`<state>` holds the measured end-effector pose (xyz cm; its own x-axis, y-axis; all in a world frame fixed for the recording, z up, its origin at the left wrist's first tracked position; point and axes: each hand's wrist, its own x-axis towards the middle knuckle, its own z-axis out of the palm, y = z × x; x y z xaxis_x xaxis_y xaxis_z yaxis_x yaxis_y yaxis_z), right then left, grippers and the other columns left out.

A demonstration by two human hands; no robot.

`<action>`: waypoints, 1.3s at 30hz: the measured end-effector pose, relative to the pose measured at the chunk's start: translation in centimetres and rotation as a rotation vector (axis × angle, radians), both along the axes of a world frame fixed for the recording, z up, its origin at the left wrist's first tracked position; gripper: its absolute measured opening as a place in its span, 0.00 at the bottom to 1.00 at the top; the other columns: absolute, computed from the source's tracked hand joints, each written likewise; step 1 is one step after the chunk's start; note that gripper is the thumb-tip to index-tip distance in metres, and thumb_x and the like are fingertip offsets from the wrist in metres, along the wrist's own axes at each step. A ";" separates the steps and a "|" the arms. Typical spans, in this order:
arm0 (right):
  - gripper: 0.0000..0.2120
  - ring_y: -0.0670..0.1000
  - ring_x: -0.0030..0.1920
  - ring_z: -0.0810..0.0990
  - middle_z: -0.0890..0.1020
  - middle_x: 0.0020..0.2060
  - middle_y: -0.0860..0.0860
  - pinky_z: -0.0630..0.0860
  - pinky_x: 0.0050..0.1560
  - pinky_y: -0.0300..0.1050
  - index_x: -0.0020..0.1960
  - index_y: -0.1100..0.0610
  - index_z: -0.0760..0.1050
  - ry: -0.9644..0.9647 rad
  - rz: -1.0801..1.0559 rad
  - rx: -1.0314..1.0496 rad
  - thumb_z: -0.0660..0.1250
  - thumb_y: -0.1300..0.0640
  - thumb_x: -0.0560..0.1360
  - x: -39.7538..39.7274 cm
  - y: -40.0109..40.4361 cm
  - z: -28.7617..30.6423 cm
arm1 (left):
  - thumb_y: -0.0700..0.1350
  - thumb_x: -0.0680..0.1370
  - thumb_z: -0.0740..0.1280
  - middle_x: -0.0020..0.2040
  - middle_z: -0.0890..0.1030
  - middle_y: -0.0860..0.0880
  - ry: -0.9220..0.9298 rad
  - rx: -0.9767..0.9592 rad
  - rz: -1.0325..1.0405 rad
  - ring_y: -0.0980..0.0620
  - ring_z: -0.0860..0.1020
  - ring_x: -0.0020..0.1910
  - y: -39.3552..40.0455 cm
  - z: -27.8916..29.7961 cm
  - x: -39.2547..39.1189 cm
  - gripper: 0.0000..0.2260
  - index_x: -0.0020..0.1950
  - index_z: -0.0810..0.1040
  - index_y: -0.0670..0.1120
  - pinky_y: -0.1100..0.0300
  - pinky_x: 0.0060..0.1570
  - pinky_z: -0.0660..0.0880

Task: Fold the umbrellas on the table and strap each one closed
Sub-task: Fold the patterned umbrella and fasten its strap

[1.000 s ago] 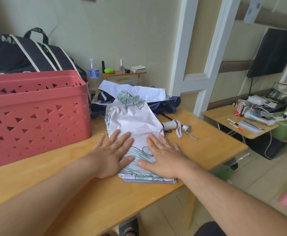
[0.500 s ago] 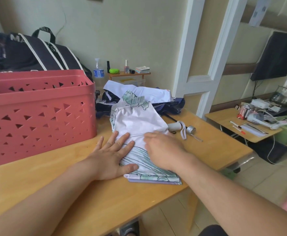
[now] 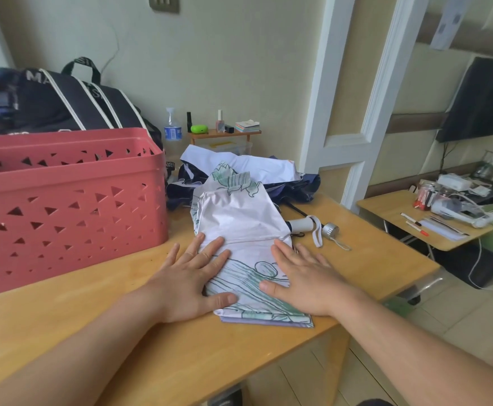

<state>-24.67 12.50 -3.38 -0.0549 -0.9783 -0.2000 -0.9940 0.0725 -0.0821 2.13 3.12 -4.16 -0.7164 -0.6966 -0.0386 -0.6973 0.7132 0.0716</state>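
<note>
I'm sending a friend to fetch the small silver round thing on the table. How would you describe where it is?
Start at the wooden table and find the white umbrella handle right of the flattened white umbrella. Just right of it lies the small silver round thing, the only metallic object there, trailing a thin cord.

right hand (image 3: 304,281): curled → flat | moved to umbrella canopy (image 3: 239,227) right edge

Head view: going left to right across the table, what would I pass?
Red basket → left hand → patterned umbrella → right hand → white handle → small silver cap.
</note>
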 end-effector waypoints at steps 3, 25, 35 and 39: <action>0.48 0.51 0.82 0.34 0.28 0.78 0.34 0.40 0.81 0.59 0.82 0.42 0.31 -0.003 -0.004 -0.012 0.39 0.17 0.72 -0.1 -0.1 -0.3 | 0.79 0.75 0.51 0.83 0.53 0.65 0.214 -0.057 -0.016 0.57 0.48 0.83 -0.7 0.6 0.3 0.36 0.80 0.63 0.66 0.44 0.81 0.53; 0.48 0.52 0.83 0.34 0.29 0.78 0.34 0.39 0.81 0.60 0.83 0.41 0.33 -0.027 -0.009 -0.020 0.42 0.18 0.72 -0.2 -0.2 -0.5 | 0.47 0.73 0.80 0.51 0.81 0.47 1.208 0.321 0.617 0.47 0.79 0.45 -7.3 4.1 -5.1 0.23 0.62 0.72 0.50 0.47 0.49 0.80; 0.47 0.53 0.83 0.35 0.28 0.77 0.34 0.39 0.81 0.60 0.83 0.40 0.33 -0.022 -0.007 -0.003 0.41 0.18 0.72 0.1 0.1 -0.2 | 0.40 0.77 0.75 0.46 0.82 0.50 1.516 0.421 0.531 0.51 0.80 0.39 -5.6 4.2 -5.7 0.18 0.64 0.76 0.50 0.56 0.40 0.78; 0.46 0.52 0.83 0.34 0.28 0.77 0.33 0.39 0.81 0.60 0.82 0.39 0.33 -0.029 -0.006 -0.019 0.41 0.18 0.72 0.1 0.2 -0.2 | 0.38 0.76 0.76 0.42 0.81 0.52 1.604 0.426 0.468 0.58 0.74 0.30 -5.1 5.7 -6.5 0.17 0.61 0.76 0.49 0.65 0.29 0.70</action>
<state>-24.56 12.66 -3.58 -0.0547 -0.9816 -0.1829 -0.9907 0.0762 -0.1126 -4.34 -1.98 1.58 0.0230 -0.9722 0.2329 0.1266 0.2339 0.9640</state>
